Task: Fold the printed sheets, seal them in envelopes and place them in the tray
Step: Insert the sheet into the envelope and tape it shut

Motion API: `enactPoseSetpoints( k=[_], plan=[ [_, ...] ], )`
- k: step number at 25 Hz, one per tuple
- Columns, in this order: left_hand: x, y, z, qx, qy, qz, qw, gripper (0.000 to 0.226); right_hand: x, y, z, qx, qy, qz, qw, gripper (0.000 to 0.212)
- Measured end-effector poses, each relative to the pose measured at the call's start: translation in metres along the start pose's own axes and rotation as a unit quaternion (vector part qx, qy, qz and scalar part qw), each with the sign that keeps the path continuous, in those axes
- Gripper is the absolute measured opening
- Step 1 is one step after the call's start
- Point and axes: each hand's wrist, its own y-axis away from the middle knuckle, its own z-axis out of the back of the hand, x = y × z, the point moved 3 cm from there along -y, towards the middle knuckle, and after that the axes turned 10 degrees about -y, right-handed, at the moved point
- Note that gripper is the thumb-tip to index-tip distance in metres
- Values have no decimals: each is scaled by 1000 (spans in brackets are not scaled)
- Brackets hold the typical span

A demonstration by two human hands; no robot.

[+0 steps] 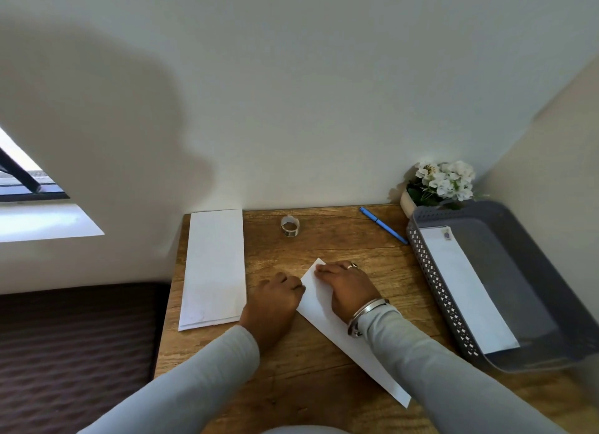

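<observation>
A long narrow white paper piece [319,300] lies slantwise on the brown wooden tabletop [291,385], in front of the person and well apart from the grey perforated plastic tray [437,288] at the right. It cannot be told whether it is a folded sheet or an envelope. The right hand [343,284] is laid flat on its far part, with the fingers stretched toward the upper corner and pressing down. The left hand [275,299] is at the left edge of the piece with the fingers curled; whether the edge is pinched or only touched cannot be told.

The step is judged to be the pressing of a crease or of a flap.

Several risks are seen:
- The near end of the piece reaches close to the tabletop edge and is held by nothing, so the piece may be turned or pushed off if the press is given sideways.
- If the edges are not lined up under the palm, a crooked crease may be fixed.
- The sleeve of the right arm lies over the paper and may drag it when the arm is lifted.

One white envelope [466,291] is already placed in the tray, and a stack of white papers [214,268] waits at the left, so much work is judged to remain.
</observation>
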Motion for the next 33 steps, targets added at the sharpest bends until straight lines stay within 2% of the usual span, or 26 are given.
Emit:
enactPoseSetpoints(
  k=[6, 8, 12, 16, 18, 22, 24, 29, 33],
  plan=[
    [7, 43, -16, -18, 5, 13, 1000, 54, 7, 5, -4, -32, 27, 15, 999, 65],
    [5, 43, -16, -35, 6, 14, 999, 52, 24, 10, -10, -7, 70, 59, 996, 60],
    [4, 44, -15, -53, -6, 28, 998, 57, 45, 26, -33, 28, 75, 124, 989, 55],
    [4, 45, -15, -48, -3, 20, 999, 59, 14, 8, -6, -27, 92, 55, 994, 64],
    [5, 46, -16, -42, 3, 16, 999, 59, 15, 3, 1, -34, 103, 35, 993, 60],
    [5, 43, -15, -24, 2, 31, 999, 56, 47, 14, -19, 30, 86, 99, 991, 51],
    [4, 41, -17, -26, 8, 31, 999, 54, 45, 16, -19, 29, 85, 117, 989, 53],
    [5, 46, -20, -26, 14, 20, 999, 58, 20, -9, 6, -33, 90, 34, 995, 59],
    [3, 48, -18, -24, 29, 40, 998, 61, 52, 10, -16, 17, 83, 77, 993, 48]
  ],
)
